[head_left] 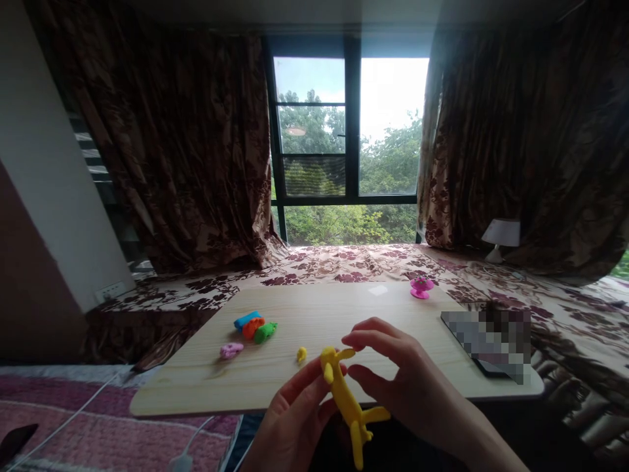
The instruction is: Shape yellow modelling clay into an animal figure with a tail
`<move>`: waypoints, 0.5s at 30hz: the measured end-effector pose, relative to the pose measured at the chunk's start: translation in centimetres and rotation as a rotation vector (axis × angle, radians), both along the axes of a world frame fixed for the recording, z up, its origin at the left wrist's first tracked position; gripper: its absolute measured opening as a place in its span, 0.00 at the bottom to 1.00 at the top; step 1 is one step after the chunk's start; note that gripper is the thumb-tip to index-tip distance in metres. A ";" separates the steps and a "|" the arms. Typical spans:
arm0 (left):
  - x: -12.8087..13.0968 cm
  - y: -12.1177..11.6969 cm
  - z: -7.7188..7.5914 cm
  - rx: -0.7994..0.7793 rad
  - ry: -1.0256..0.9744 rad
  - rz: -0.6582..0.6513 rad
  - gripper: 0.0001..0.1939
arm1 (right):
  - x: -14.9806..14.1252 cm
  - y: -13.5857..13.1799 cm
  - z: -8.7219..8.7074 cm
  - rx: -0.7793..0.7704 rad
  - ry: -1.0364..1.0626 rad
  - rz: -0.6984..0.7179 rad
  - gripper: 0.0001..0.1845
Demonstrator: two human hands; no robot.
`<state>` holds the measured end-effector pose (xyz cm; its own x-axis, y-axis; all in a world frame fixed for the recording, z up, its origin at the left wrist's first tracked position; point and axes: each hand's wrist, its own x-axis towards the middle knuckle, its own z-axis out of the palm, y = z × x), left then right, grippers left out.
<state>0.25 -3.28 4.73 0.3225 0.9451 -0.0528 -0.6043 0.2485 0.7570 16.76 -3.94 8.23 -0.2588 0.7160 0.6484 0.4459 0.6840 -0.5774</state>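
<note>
A yellow modelling-clay figure (pixel 348 398) with a long body and several stubby limbs is held up at the table's near edge. My left hand (pixel 299 406) pinches it near its upper end, fingers closed around that part. Beside its upper right limb is my right hand (pixel 398 360), thumb and index finger apart, with the limb's tip between them; whether they touch it I cannot tell. On the table just beyond my left hand lies a small yellow clay lump (pixel 301 354).
Blue (pixel 247 320), orange (pixel 252 328) and green clay pieces (pixel 266 333) sit together at the left of the wooden table (pixel 196 387), near a pink clay piece (pixel 230 351). A magenta stand-like object (pixel 421 287) is at the far right. A dark-edged, pixelated flat object (pixel 486 347) lies at the right edge.
</note>
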 end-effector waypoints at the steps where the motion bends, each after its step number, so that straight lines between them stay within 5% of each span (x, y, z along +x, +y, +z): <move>1: 0.0 -0.1 0.1 0.013 0.020 0.023 0.16 | 0.0 -0.1 0.0 0.000 -0.015 -0.001 0.13; 15: -0.1 -0.6 -0.1 -0.018 0.029 0.017 0.17 | -0.2 -0.8 0.4 0.058 -0.167 -0.015 0.11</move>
<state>0.16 -3.92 4.63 0.3047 0.9492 -0.0787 -0.5866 0.2521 0.7696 16.58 -4.76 8.60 -0.3559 0.6832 0.6376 0.5422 0.7067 -0.4546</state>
